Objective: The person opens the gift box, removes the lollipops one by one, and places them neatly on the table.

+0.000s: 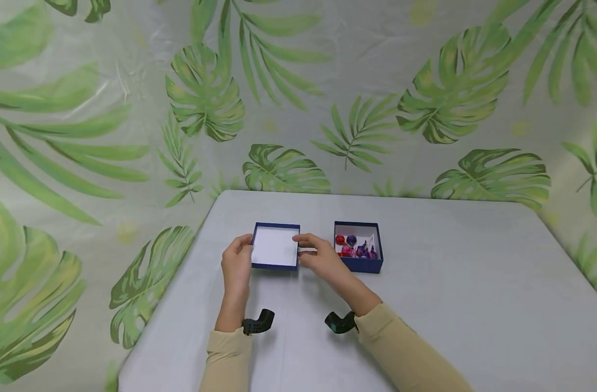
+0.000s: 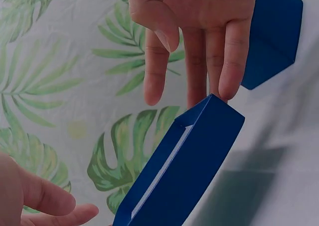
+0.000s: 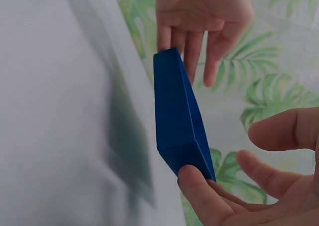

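A shallow dark blue box lid (image 1: 275,246), its white inside turned up towards the head camera, is held tilted above the table between both hands. My left hand (image 1: 237,264) supports its left side and my right hand (image 1: 325,261) touches its right side. In the right wrist view the fingers of both hands are extended against opposite ends of the lid (image 3: 174,101), and the right thumb stands apart from it. Right of the lid stands a matching blue box (image 1: 361,265) with several wrapped lollipops (image 1: 348,251) inside, partly hidden by the right hand.
A white-covered table (image 1: 450,305) lies under everything. Behind and beside it hangs a leaf-patterned sheet (image 1: 367,71). Each wrist wears a black camera mount (image 1: 259,322). The blue box also shows behind the right hand in the left wrist view.
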The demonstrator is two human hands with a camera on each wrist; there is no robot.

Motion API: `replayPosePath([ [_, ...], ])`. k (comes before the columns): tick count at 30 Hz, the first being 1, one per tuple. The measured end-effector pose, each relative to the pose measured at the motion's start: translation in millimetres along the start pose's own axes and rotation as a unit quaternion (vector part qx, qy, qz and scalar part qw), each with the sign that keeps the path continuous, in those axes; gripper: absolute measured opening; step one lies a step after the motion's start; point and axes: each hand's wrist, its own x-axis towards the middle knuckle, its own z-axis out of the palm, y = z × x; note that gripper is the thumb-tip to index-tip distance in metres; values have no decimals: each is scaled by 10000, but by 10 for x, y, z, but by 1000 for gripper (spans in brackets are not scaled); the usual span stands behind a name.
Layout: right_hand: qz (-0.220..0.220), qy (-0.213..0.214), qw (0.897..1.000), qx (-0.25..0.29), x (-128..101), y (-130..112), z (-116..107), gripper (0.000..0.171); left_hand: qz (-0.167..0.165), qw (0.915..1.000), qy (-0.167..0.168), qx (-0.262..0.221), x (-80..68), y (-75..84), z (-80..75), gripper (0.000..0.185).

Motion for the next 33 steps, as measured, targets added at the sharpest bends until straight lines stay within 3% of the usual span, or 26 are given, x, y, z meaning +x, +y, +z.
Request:
replayPosePath([
  [10,75,-56,9997,-235,119,187,146,55,-306,9986,-230,358,124,-196,-19,40],
  [19,44,-103,9991,-421,170,295,215,67,-387,9979,-191,485,218,-367,0,42],
  [33,493,1,9983,-304,187,312,280,63,-428,9977,-214,482,254,-430,-2,49],
])
